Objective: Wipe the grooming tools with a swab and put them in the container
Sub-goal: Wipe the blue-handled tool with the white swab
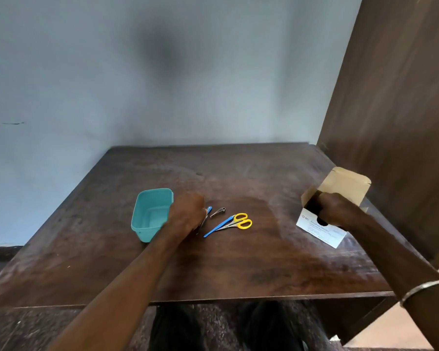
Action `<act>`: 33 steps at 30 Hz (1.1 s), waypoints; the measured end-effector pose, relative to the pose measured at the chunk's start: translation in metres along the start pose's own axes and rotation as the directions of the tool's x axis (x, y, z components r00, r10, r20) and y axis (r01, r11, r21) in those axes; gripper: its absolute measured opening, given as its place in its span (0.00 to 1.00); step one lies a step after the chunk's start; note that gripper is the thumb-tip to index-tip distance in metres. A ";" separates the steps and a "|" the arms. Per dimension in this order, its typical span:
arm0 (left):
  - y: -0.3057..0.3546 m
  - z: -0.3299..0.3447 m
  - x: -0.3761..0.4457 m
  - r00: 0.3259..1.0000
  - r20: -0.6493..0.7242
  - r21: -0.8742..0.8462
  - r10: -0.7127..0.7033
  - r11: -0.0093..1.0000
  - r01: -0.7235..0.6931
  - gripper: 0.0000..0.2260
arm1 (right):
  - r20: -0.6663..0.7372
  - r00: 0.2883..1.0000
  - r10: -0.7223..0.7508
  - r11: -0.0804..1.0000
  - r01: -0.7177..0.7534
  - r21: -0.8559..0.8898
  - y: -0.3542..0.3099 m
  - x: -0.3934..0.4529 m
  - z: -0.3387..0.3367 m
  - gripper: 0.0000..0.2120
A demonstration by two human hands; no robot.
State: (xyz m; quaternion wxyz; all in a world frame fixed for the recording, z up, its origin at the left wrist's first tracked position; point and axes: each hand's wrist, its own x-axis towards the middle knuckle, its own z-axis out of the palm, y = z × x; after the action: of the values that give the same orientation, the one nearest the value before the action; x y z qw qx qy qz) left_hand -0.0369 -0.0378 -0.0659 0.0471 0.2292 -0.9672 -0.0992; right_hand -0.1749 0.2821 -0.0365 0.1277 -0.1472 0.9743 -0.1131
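Two hands busy. Left hand [186, 215] closing on blue-tipped tool [207, 212] beside teal container [151, 215], empty; grip unclear. Right hand [333, 207] fingers inside swab box [322, 225], hidden. Clipper [218, 212], scissors [235, 222] loose on bench [264, 262]. Judgement: opening step; next, draw swab, wipe tool.

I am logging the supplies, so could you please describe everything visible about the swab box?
The swab box is a small white carton printed "BD Alcohol Swabs", its brown cardboard lid flap folded up and open. It stands near the table's right edge. The right hand reaches into its opening; the contents are hidden.
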 end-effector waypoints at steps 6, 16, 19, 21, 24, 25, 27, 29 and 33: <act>-0.004 0.000 0.000 0.999 0.022 0.025 -0.026 0.999 0.026 0.07 | -0.005 0.999 0.049 0.992 -0.049 -0.114 -0.011 -0.002 -0.001 0.12; -0.006 -0.005 -0.002 0.999 0.027 0.018 -0.041 0.999 0.041 0.05 | -0.211 0.977 0.015 0.999 -0.005 0.049 -0.007 -0.010 -0.017 0.02; -0.004 -0.004 0.002 1.000 0.020 0.008 -0.017 1.000 0.017 0.07 | -0.364 0.931 -0.011 0.995 0.046 0.089 -0.013 -0.013 -0.027 0.05; -0.003 -0.004 0.008 1.000 0.021 -0.028 0.004 1.000 -0.003 0.07 | -0.438 0.899 -0.007 0.982 0.089 0.168 -0.021 -0.016 -0.035 0.02; -0.001 -0.001 0.017 0.999 0.044 -0.114 0.028 0.993 -0.023 0.07 | -0.485 0.874 -0.021 0.931 0.194 0.309 -0.037 -0.024 -0.042 0.05; 0.000 0.000 0.019 0.998 0.052 -0.131 0.029 0.991 -0.022 0.07 | -0.475 0.880 -0.026 0.902 0.226 0.369 -0.042 -0.028 -0.042 0.06; 0.001 0.004 0.023 0.998 0.065 -0.144 0.024 0.989 -0.015 0.07 | -0.429 0.902 -0.039 0.829 0.269 0.490 -0.052 -0.033 -0.039 0.07; 0.001 0.008 0.026 0.998 0.068 -0.150 0.017 0.989 -0.006 0.06 | -0.391 0.918 -0.065 0.789 0.287 0.543 -0.059 -0.033 -0.031 0.05; 0.002 0.015 0.030 0.998 0.060 -0.139 0.005 0.990 0.003 0.05 | -0.334 0.931 -0.146 0.790 0.313 0.527 -0.065 -0.028 -0.014 0.04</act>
State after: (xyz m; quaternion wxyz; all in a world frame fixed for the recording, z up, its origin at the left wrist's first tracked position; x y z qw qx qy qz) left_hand -0.0664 -0.0468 -0.0788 0.0337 0.2219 -0.9590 -0.1730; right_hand -0.1366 0.2328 -0.0010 0.0142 -0.2031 0.8775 -0.4342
